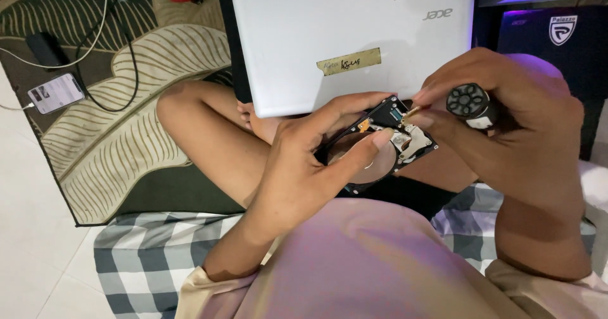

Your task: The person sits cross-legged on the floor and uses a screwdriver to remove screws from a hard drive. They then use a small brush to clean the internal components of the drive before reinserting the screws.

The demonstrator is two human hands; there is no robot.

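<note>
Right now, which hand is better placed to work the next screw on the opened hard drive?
Right hand: it grips the screwdriver, tip at the hard drive. The left hand cradles the drive.

Leaf-patterned rug (126, 135) (olive) on white floor (25, 230).

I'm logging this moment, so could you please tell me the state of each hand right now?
Left hand: closed on the opened hard drive, holding it up.
Right hand: closed on a screwdriver, tip at the drive.

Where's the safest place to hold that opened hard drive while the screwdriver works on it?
Hold the hard drive by its black frame edges, coming from the left side as the left hand does. The shiny platter lies exposed, so probably keep fingertips off it.
</note>
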